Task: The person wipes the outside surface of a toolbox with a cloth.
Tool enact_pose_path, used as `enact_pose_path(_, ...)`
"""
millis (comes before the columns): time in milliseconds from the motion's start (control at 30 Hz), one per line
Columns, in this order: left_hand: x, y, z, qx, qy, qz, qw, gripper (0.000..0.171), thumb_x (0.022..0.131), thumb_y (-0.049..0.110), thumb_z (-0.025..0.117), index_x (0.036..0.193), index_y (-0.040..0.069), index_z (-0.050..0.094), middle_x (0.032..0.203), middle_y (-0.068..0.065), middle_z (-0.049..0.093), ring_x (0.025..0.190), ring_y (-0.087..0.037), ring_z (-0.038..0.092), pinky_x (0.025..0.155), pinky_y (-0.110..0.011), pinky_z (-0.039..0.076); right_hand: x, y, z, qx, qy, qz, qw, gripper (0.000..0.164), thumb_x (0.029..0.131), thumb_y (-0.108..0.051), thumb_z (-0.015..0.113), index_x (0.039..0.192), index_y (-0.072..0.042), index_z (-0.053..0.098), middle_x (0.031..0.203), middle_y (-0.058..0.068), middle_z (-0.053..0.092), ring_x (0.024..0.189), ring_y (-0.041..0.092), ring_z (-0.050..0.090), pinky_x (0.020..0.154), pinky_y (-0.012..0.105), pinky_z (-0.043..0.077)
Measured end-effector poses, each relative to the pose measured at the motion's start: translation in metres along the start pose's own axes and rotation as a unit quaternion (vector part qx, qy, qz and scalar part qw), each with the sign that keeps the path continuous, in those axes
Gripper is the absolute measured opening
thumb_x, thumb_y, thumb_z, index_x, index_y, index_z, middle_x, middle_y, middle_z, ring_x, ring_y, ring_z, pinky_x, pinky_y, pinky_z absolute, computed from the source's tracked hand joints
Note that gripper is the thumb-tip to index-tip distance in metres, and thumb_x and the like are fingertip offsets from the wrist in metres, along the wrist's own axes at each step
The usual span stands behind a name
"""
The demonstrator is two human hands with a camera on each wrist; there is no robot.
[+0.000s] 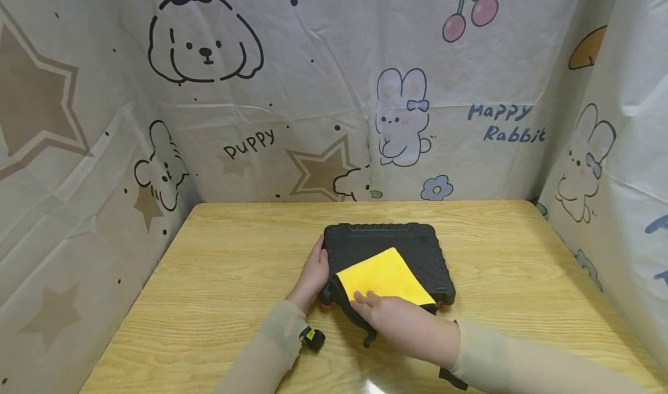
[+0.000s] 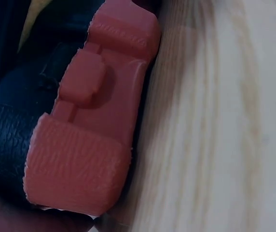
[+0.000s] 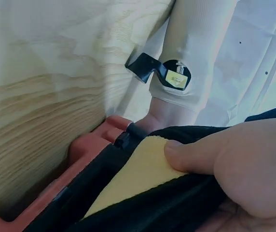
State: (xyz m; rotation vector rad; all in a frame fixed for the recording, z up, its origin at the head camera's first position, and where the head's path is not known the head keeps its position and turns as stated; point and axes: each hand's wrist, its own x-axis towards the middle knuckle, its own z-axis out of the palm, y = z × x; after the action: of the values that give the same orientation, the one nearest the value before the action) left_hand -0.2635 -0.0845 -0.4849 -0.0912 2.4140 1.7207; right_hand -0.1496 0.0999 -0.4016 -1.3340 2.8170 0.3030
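Observation:
A black tool case (image 1: pixel 360 235) with a red lower half (image 2: pixel 80 169) lies on the table. My left hand (image 1: pixel 313 272) holds its left side, the thumb along the edge. Over the front of the lid lies a cloth (image 1: pixel 388 275), yellow on the face that shows and dark along its borders, with a dark part hanging past the case's front edge. My right hand (image 1: pixel 404 324) grips this cloth; in the right wrist view the thumb presses on its yellow face, while the other fingers are mostly hidden beneath the dark fabric.
The wood-grain table (image 1: pixel 235 249) extends around the case on every side. Printed cloth walls (image 1: pixel 323 92) enclose the table's back and sides. A small black wrist device (image 1: pixel 314 339) sticks out at the left cuff, and another dark one (image 1: pixel 453 378) shows under the right forearm.

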Motion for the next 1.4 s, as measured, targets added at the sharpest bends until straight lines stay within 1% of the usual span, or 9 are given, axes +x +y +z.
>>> enact_pose_path(100,0.001,0.0,-0.001,0.003,-0.002,0.001,1.0,0.052,0.107,0.025,0.026,0.156,0.017,0.014,0.162,-0.009,0.015,0.149,-0.032,0.013,0.12,-0.052,0.014,-0.001,0.0,0.001,0.007,0.006,-0.001,1.0,0.051,0.087,-0.001,0.067,0.136,-0.011,0.056,0.137,0.007,0.058,0.114,0.018,0.063,0.071,0.02,0.056)
enact_pose_path(200,0.002,0.0,-0.003,0.009,-0.005,0.008,0.9999,0.051,0.107,0.024,0.026,0.156,0.016,0.014,0.162,-0.01,0.015,0.149,-0.032,0.013,0.12,-0.053,0.014,0.0,0.003,0.001,0.019,0.006,-0.001,1.0,0.053,0.087,0.002,0.065,0.137,-0.01,0.054,0.139,0.007,0.056,0.117,0.02,0.062,0.077,0.022,0.057)
enact_pose_path(333,0.002,0.0,-0.004,0.015,-0.006,0.009,0.9998,0.051,0.107,0.023,0.026,0.156,0.016,0.014,0.162,-0.01,0.016,0.149,-0.032,0.014,0.12,-0.053,0.014,0.004,0.008,0.0,0.041,0.006,0.009,0.999,0.055,0.087,0.007,0.062,0.138,-0.009,0.054,0.14,0.008,0.055,0.118,0.022,0.061,0.078,0.024,0.057)
enact_pose_path(467,0.001,0.001,-0.004,0.021,-0.003,0.007,0.9997,0.051,0.107,0.023,0.026,0.156,0.017,0.015,0.162,-0.01,0.017,0.149,-0.032,0.015,0.12,-0.052,0.014,0.011,0.016,0.0,0.058,0.01,0.021,0.998,0.053,0.087,0.01,0.06,0.136,-0.009,0.055,0.138,0.009,0.056,0.118,0.024,0.061,0.08,0.027,0.058)
enact_pose_path(767,0.001,0.002,-0.004,0.027,0.003,0.001,0.9996,0.051,0.107,0.024,0.026,0.156,0.018,0.015,0.161,-0.011,0.018,0.148,-0.034,0.015,0.119,-0.054,0.015,0.029,0.033,0.004,0.096,0.01,0.062,0.993,0.046,0.09,0.004,0.06,0.135,-0.007,0.056,0.135,0.01,0.059,0.119,0.027,0.06,0.088,0.034,0.056)
enact_pose_path(933,0.002,0.001,-0.003,0.021,0.001,0.0,0.9998,0.051,0.107,0.024,0.026,0.156,0.018,0.015,0.161,-0.01,0.018,0.148,-0.033,0.015,0.119,-0.054,0.014,0.035,0.046,0.004,0.11,0.008,0.084,0.99,0.042,0.094,-0.001,0.057,0.135,-0.008,0.057,0.133,0.009,0.061,0.118,0.024,0.061,0.095,0.035,0.053)
enact_pose_path(1067,0.002,0.001,-0.003,0.02,-0.001,0.0,0.9998,0.051,0.107,0.024,0.026,0.156,0.018,0.015,0.161,-0.01,0.018,0.148,-0.032,0.015,0.119,-0.054,0.014,0.041,0.057,0.005,0.133,0.006,0.104,0.986,0.039,0.095,-0.003,0.056,0.133,-0.008,0.058,0.128,0.01,0.064,0.116,0.022,0.063,0.097,0.035,0.051)
enact_pose_path(1233,0.001,0.002,-0.002,0.017,-0.004,0.004,0.9998,0.051,0.107,0.023,0.026,0.156,0.018,0.014,0.161,-0.01,0.018,0.149,-0.032,0.014,0.12,-0.053,0.014,0.047,0.072,0.006,0.161,0.002,0.13,0.978,0.036,0.098,-0.004,0.05,0.133,-0.007,0.058,0.127,0.011,0.065,0.115,0.022,0.063,0.099,0.036,0.05)
enact_pose_path(1400,0.0,0.003,-0.003,0.019,-0.004,0.013,0.9997,0.051,0.107,0.021,0.026,0.156,0.016,0.014,0.161,-0.011,0.017,0.148,-0.032,0.014,0.12,-0.051,0.014,0.053,0.088,0.008,0.165,0.01,0.136,0.977,0.034,0.099,-0.004,0.048,0.132,-0.003,0.058,0.124,0.013,0.065,0.111,0.024,0.064,0.098,0.038,0.051)
